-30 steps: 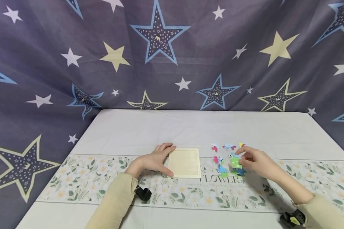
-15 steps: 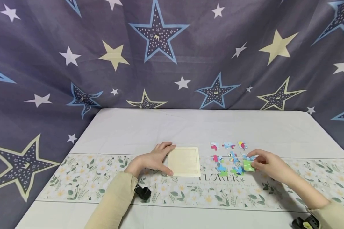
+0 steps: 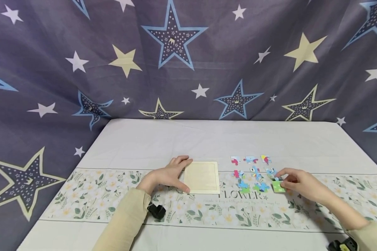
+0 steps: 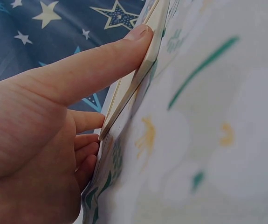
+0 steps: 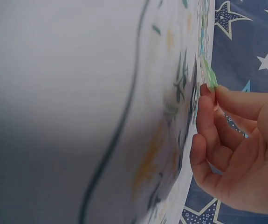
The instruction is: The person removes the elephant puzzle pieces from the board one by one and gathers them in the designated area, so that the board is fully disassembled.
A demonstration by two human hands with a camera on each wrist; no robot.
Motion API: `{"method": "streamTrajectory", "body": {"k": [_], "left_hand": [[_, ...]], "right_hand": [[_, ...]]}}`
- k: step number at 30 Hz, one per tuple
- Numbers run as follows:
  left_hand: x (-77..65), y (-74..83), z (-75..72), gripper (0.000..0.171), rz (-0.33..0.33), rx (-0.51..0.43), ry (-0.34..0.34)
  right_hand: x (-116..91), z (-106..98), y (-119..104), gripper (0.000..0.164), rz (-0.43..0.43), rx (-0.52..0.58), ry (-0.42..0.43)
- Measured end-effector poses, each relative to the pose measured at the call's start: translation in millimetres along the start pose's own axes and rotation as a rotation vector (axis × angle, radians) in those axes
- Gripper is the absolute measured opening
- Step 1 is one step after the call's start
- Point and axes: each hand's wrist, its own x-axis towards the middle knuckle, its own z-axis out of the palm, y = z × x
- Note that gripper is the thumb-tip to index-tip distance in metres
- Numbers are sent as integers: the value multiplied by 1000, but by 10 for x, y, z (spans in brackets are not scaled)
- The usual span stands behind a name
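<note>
My left hand (image 3: 168, 176) rests at the left side of a square, pale wooden puzzle tray (image 3: 201, 177). Its straight thumb (image 4: 120, 56) lies on the near left corner, and the forefinger reaches the far left corner. My right hand (image 3: 303, 184) pinches a green puzzle piece (image 3: 278, 187) between thumb and fingers, low over the cloth at the near right of the other pieces. In the right wrist view the green piece (image 5: 210, 74) shows edge-on at the fingertips. Just beyond it lies a blue piece (image 3: 271, 172), partly beside the fingers.
Several colourful puzzle pieces (image 3: 255, 170) lie in loose rows between tray and right hand. A white tablecloth (image 3: 163, 139) with a floral band (image 3: 207, 214) covers the table. Behind it hangs a dark curtain (image 3: 106, 31) with stars.
My right hand has carried the green piece rightward and slightly nearer, from over the middle pieces to the near right end of the rows. The left hand and tray stay put.
</note>
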Motion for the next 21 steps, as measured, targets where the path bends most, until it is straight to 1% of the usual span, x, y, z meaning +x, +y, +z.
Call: {"method": "streamTrajectory", "body": {"k": [3, 15, 21], "left_hand": [[0, -4, -1, 104, 3, -2, -2], [-5, -3, -7, 104, -2, -4, -3], [4, -19, -1, 104, 5, -4, 1]], "right_hand": [[8, -6, 24, 31, 0, -2, -14], [51, -9, 67, 28, -5, -79, -29], [59, -5, 75, 29, -8, -115, -20]]}}
